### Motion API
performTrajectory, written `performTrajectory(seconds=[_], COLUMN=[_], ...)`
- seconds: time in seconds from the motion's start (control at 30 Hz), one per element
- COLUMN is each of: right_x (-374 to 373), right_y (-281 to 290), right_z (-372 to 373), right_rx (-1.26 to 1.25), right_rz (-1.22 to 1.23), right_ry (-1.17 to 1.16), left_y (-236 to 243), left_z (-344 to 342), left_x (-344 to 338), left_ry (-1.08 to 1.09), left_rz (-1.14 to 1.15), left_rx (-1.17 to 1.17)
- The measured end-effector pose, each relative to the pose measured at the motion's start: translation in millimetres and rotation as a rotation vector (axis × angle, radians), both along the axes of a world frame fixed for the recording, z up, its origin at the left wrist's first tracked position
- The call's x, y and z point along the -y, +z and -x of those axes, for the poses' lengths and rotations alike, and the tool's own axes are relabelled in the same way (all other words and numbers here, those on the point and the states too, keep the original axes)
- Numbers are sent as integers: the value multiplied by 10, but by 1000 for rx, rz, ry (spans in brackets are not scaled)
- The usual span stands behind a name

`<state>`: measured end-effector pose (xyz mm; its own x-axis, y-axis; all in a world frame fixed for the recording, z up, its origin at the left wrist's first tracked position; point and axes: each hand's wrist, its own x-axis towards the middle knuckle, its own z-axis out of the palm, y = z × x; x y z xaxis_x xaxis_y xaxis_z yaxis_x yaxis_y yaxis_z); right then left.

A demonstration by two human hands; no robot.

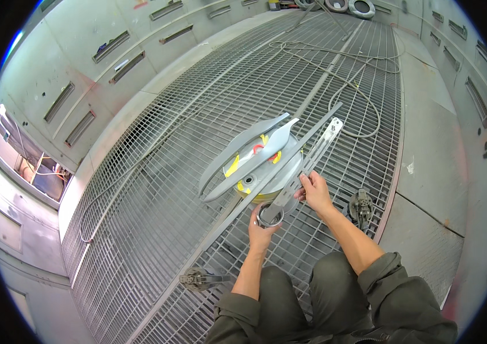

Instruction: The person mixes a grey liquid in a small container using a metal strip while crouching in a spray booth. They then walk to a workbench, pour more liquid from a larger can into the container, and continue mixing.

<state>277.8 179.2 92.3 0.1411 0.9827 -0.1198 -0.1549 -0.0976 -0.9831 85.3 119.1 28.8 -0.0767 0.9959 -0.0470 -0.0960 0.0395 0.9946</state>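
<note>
My left hand [262, 230] is wrapped round a small round cup [271, 214] with a shiny rim, held low in front of my knees. Between the fingers of my right hand [315, 192] is a long flat metal strip [323, 143] with slots and holes, perhaps a paint stirring stick. It slants down to the left, and its lower end reaches the cup's mouth; what the cup contains cannot be made out. Just beyond my hands stands a round drum [281, 182] with yellow tape on it. Several long, curved grey panels [255, 163] lie across its top.
Metal grating [157, 229] forms the floor. A thin hose [364, 97] lies looped across its far right part. My shoes [197, 279] flank the work area. Pale slotted walls [83, 57] rise at both sides, and tyres [361, 8] lie at the far end.
</note>
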Motion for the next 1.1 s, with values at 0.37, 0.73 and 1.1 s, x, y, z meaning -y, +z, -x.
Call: performTrajectory(seconds=[0.37,0.73,1.1], right_x=[-288,-299,-299], right_y=[-82,-137,-68], right_z=[184,178,88], right_rx=[-156,-147,-37], right_rz=[51,30,93], right_ry=[79,76,100], left_y=[-132,-71,-140], left_z=[202,163,125], left_x=[48,48,44], left_ry=[77,67,60], left_rz=[114,116,72], left_rx=[157,232,257])
